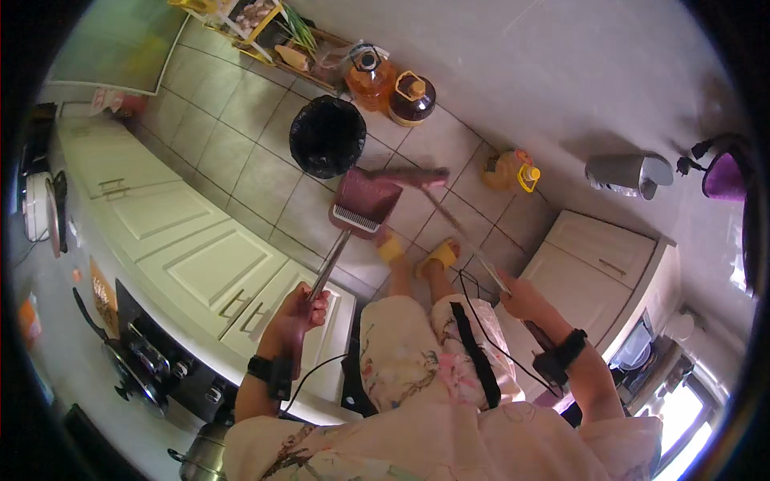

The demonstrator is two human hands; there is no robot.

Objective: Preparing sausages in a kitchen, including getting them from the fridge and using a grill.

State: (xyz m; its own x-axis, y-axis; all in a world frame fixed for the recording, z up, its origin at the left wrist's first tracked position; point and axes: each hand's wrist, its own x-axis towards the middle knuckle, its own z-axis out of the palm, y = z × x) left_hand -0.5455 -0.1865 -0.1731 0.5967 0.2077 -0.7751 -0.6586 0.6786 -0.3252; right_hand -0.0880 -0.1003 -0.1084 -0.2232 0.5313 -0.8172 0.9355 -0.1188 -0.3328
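My left hand (308, 308) is wrapped around the metal handle of a long-handled dustpan (368, 195). Its dark pink pan rests on the floor tiles, and a row of white comb teeth runs along its back edge. In my right hand (524, 296) is the thin handle of a broom (415, 177). The broom's pink head is blurred and lies beside the pan's open front, to the right. Close beyond the pan stands a trash can (328, 137) lined with a black bag. Whether any dirt lies in the pan I cannot tell.
Oil jugs (370, 79) and a dark bottle (412, 99) stand by the wall near a vegetable rack (289, 36). Another yellow-capped jug (511, 170) sits further right. White cabinets (210, 258) line the left, below a gas stove (162, 361). A low cabinet (583, 270) is at right.
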